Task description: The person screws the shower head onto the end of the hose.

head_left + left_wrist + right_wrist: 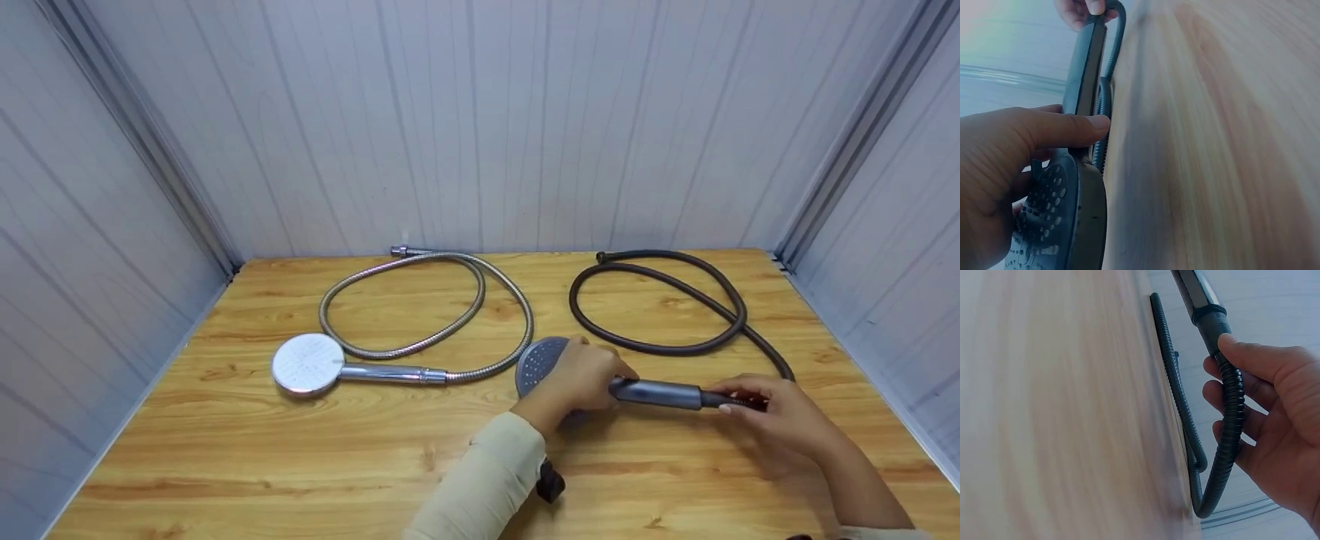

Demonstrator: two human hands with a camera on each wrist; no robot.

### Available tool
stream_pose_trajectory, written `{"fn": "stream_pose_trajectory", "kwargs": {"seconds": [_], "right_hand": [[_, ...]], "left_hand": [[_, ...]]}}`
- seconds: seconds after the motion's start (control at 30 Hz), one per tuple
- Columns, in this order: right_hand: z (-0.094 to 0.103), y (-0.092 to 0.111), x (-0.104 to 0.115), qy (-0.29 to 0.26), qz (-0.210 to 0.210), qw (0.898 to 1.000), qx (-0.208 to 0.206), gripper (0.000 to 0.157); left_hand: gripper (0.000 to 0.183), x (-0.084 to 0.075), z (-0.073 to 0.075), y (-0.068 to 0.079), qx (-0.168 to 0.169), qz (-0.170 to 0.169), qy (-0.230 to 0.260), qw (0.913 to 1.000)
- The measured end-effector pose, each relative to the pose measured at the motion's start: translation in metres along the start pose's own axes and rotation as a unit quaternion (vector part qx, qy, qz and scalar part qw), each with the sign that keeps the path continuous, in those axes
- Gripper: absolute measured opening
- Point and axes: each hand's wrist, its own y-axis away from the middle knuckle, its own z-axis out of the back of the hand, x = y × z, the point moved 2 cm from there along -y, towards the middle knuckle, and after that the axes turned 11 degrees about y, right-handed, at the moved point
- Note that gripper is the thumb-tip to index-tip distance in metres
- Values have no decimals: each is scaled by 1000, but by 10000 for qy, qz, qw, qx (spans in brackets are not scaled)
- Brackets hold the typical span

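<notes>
A dark grey shower head (540,364) is held just above the wooden table, its nozzle face showing. My left hand (589,375) grips it at the neck, where the handle (664,394) meets the round head; in the left wrist view the thumb lies across the neck. At the handle's other end, my right hand (776,412) holds the joint with the black ribbed hose (1230,405). The right wrist view shows the thumb on the hose's end fitting (1214,329) and the fingers curled behind the hose. From there the hose loops on the table toward the back right.
On the left of the table (300,465) lies a chrome shower head (307,365) joined to a coiled silver hose (529,315). The black hose's free end (601,257) rests near the back edge. White panelled walls (510,127) close in the back and both sides.
</notes>
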Motion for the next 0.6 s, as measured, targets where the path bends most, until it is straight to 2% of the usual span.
{"fn": "stream_pose_trajectory", "kwargs": {"seconds": [0.2, 0.6], "right_hand": [[5, -3, -5, 28, -187, 9996, 186, 24], [7, -11, -14, 57, -547, 9972, 498, 26]], "left_hand": [[44, 0, -2, -8, 28, -5, -141, 9999], [47, 7, -14, -18, 197, 178, 47, 9996]]}}
